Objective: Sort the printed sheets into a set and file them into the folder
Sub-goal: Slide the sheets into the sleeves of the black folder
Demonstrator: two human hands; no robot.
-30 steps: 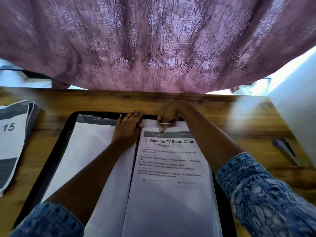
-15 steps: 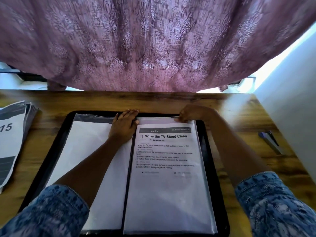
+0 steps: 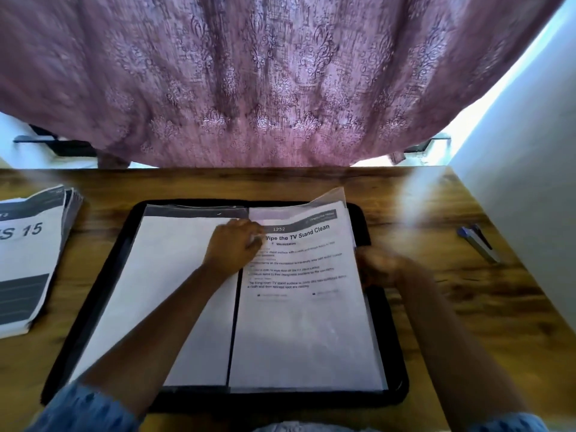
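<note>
A black folder [image 3: 103, 275] lies open on the wooden table. Its left sleeve holds a blank white sheet [image 3: 168, 275]. On the right lies a printed sheet [image 3: 305, 322] headed "Wipe the TV Stand Clean", in a clear sleeve whose top right corner [image 3: 335, 198] is lifted and skewed. My left hand [image 3: 233, 244] rests near the spine, its fingertips pressing the sheet's top left corner. My right hand [image 3: 378, 265], blurred, grips the right edge of the sheet and sleeve. A stack of several printed sheets [image 3: 28, 260] marked "15" lies to the left of the folder.
A blue pen [image 3: 477, 243] lies on the table at the right. A mauve patterned curtain [image 3: 280, 88] hangs past the table's far edge. A white wall [image 3: 530, 182] stands close on the right.
My right hand has slid from the sheet's top edge down to its right edge, and the page's top right corner has lifted and tilted. My left hand has shifted slightly right onto the sheet's corner.
</note>
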